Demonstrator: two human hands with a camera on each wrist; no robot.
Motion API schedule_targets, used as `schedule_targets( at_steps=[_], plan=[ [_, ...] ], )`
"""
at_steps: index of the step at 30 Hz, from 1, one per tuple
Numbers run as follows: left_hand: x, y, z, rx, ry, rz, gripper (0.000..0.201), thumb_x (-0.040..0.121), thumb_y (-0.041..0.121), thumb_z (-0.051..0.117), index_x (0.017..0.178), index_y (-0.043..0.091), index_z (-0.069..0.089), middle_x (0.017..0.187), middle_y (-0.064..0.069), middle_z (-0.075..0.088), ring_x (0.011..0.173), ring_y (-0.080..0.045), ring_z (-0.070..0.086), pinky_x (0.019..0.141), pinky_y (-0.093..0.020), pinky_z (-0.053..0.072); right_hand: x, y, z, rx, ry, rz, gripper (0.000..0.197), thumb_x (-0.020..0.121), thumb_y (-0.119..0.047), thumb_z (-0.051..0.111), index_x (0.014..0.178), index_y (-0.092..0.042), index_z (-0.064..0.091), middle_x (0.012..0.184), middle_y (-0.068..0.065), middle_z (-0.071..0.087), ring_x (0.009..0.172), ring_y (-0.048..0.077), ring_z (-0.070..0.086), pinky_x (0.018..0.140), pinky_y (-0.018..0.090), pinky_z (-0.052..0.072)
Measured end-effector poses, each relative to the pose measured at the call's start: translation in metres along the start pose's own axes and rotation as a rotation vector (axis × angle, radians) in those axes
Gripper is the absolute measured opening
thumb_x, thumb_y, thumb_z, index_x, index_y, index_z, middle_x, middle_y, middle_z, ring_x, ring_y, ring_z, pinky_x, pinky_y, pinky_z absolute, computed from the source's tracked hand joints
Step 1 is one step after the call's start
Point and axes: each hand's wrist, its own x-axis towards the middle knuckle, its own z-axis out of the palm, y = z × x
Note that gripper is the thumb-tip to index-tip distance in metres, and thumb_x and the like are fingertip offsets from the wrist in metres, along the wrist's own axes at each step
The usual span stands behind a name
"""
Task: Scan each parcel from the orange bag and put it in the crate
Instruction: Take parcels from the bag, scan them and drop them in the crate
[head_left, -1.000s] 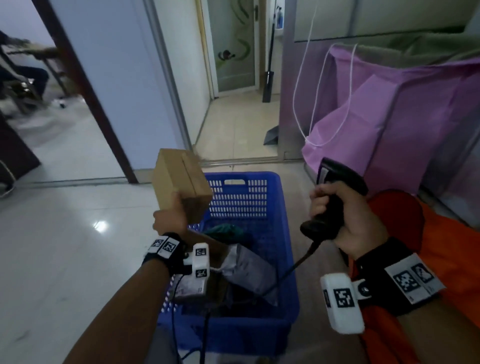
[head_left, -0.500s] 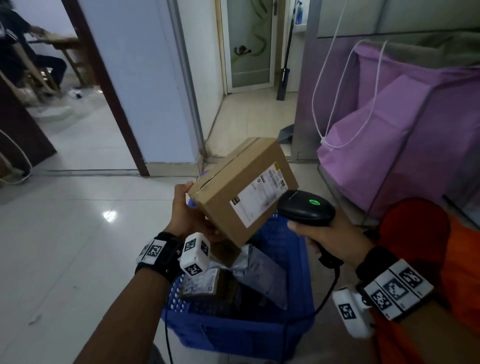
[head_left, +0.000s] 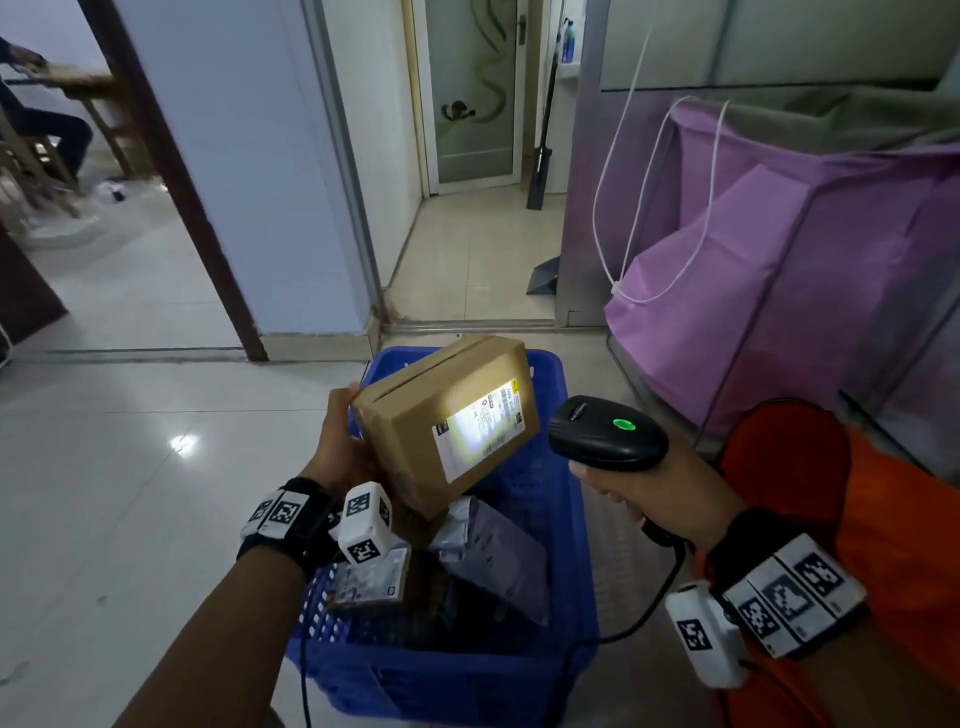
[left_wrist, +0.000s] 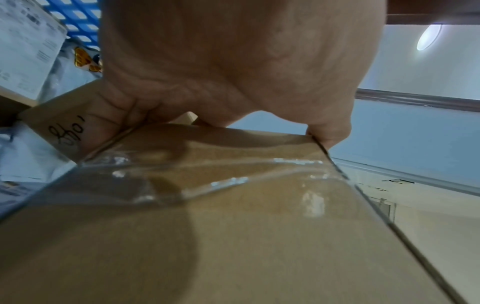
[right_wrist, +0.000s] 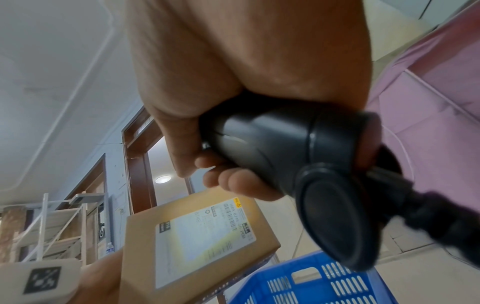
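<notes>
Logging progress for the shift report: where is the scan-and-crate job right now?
Done: a grey mailer and a labelled packet already lie in the blue crate. In hand: the left hand holds a cardboard box over it; the scanner in the right hand lights its label, green lamp on. Left: crate this box; the orange bag's contents aren't visible.

Black wristbands (head_left: 306, 514) with white coded marker blocks (head_left: 365, 522), bare forearms.

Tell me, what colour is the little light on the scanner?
Green; the scanner's light shows best in the head view.
</notes>
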Motion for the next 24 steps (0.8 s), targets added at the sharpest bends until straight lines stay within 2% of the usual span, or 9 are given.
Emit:
schedule_targets(
  at_steps=[4, 5, 9, 15, 19, 20, 22, 23, 24],
  plan=[
    [-0.024, 0.008, 0.02, 0.064, 0.043, 0.064, 0.06, 0.095, 0.061, 0.026, 0.083, 0.01, 0.055, 0.046, -0.01, 0.061, 0.043, -0.021, 0.063, 0.034, -0.02, 0.047, -0.001, 0.003, -0.003, -0.032, -0.019, 0.034, 0.017, 0.082, -0.025, 0.082, 0.096, -0.028, 0.075, 0.061, -0.006, 0.068, 0.057, 0.006, 0.061, 0.05, 0.024, 0.05],
    [-0.013, 0.009, 0.012, 0.052, 0.051, 0.062, 0.062, 0.095, 0.061, 0.025, 0.086, 0.01, 0.057, 0.05, -0.012, 0.064, 0.044, -0.021, 0.065, 0.034, -0.021, 0.048, -0.001, 0.004, -0.005, -0.04, -0.026, 0.042, 0.017, 0.081, -0.026, 0.082, 0.097, -0.028, 0.075, 0.061, -0.004, 0.068, 0.057, 0.007, 0.061, 0.05, 0.026, 0.05],
    [0.005, 0.007, -0.009, 0.092, 0.096, 0.033, 0.077, 0.081, 0.076, 0.036, 0.106, 0.01, 0.067, 0.073, -0.016, 0.073, 0.078, -0.031, 0.061, 0.052, -0.031, 0.056, -0.006, 0.006, -0.011, -0.08, -0.026, 0.056, 0.021, 0.081, -0.028, 0.081, 0.099, -0.034, 0.072, 0.062, -0.005, 0.069, 0.057, 0.002, 0.062, 0.05, 0.023, 0.05],
    [-0.001, 0.007, -0.006, 0.131, 0.149, 0.033, 0.087, 0.077, 0.077, 0.04, 0.126, 0.009, 0.064, 0.099, -0.02, 0.072, 0.086, -0.033, 0.06, 0.072, -0.036, 0.049, -0.006, 0.015, -0.026, -0.118, -0.026, 0.062, 0.013, 0.083, -0.021, 0.08, 0.093, -0.025, 0.074, 0.07, 0.018, 0.068, 0.059, 0.018, 0.061, 0.057, 0.031, 0.051],
    [-0.006, 0.008, -0.008, 0.211, 0.13, 0.063, 0.074, 0.085, 0.074, 0.037, 0.117, 0.013, 0.065, 0.07, -0.015, 0.074, 0.07, -0.031, 0.065, 0.057, -0.031, 0.056, -0.005, 0.024, -0.034, -0.179, 0.006, 0.004, 0.019, 0.083, -0.016, 0.08, 0.099, -0.022, 0.074, 0.082, 0.002, 0.076, 0.077, 0.008, 0.071, 0.071, 0.028, 0.058],
    [-0.008, 0.008, -0.006, 0.234, 0.163, 0.1, 0.064, 0.092, 0.065, 0.039, 0.118, 0.013, 0.065, 0.065, -0.009, 0.074, 0.062, -0.025, 0.069, 0.051, -0.026, 0.055, -0.004, 0.026, -0.034, -0.248, -0.006, -0.028, 0.016, 0.082, -0.017, 0.081, 0.097, -0.018, 0.074, 0.083, 0.001, 0.077, 0.079, 0.008, 0.072, 0.073, 0.031, 0.059],
    [-0.011, 0.009, 0.0, 0.197, 0.183, 0.232, 0.03, 0.109, 0.019, 0.036, 0.108, 0.019, 0.066, 0.047, 0.017, 0.066, 0.046, 0.001, 0.065, 0.043, -0.012, 0.048, -0.003, 0.032, -0.033, -0.403, -0.031, -0.073, 0.013, 0.081, -0.023, 0.081, 0.079, -0.014, 0.071, 0.067, 0.001, 0.071, 0.065, 0.009, 0.067, 0.064, 0.04, 0.055],
    [-0.011, 0.01, 0.002, 0.197, 0.193, 0.293, 0.048, 0.108, -0.001, 0.031, 0.095, 0.028, 0.068, 0.043, 0.028, 0.059, 0.045, 0.011, 0.061, 0.042, -0.005, 0.042, -0.002, 0.035, -0.032, -0.472, -0.031, -0.09, 0.019, 0.08, -0.024, 0.08, 0.069, -0.018, 0.066, 0.059, 0.0, 0.065, 0.058, 0.009, 0.062, 0.057, 0.042, 0.051],
    [-0.014, 0.011, 0.006, 0.229, 0.196, 0.308, 0.059, 0.106, -0.008, 0.029, 0.087, 0.033, 0.067, 0.041, 0.031, 0.056, 0.044, 0.015, 0.059, 0.042, -0.004, 0.042, -0.001, 0.036, -0.03, -0.542, -0.024, -0.106, 0.027, 0.078, -0.023, 0.079, 0.06, -0.024, 0.058, 0.053, -0.003, 0.059, 0.052, 0.01, 0.058, 0.052, 0.04, 0.046]
  ],
)
